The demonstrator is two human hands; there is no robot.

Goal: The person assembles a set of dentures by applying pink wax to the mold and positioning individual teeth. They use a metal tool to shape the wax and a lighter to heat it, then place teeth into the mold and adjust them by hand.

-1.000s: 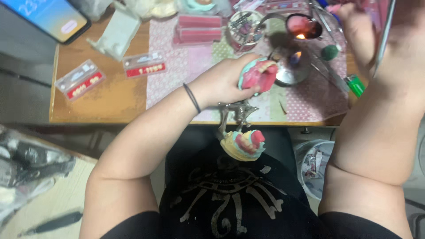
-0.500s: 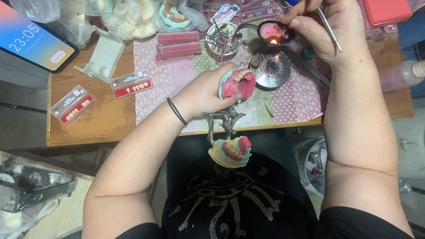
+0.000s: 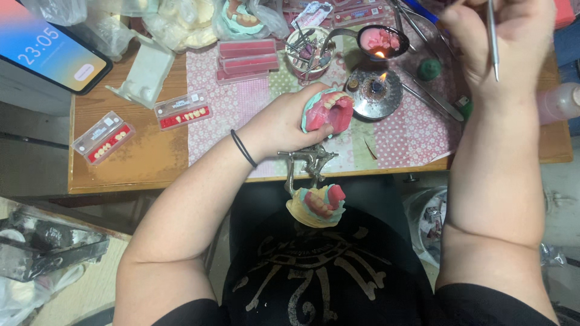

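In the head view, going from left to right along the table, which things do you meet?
Phone → two tooth cards → pink wax strips → left hand with denture model → burner → right hand.

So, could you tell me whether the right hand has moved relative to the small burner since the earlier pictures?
Yes: the right hand has lifted up and away from the burner.

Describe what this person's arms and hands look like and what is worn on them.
Both arms are bare to the upper arm, with no sleeves reaching the forearms and no gloves. The left hand has a thin black band around its wrist. The right hand shows no band, watch or ring. A black printed shirt covers the torso.
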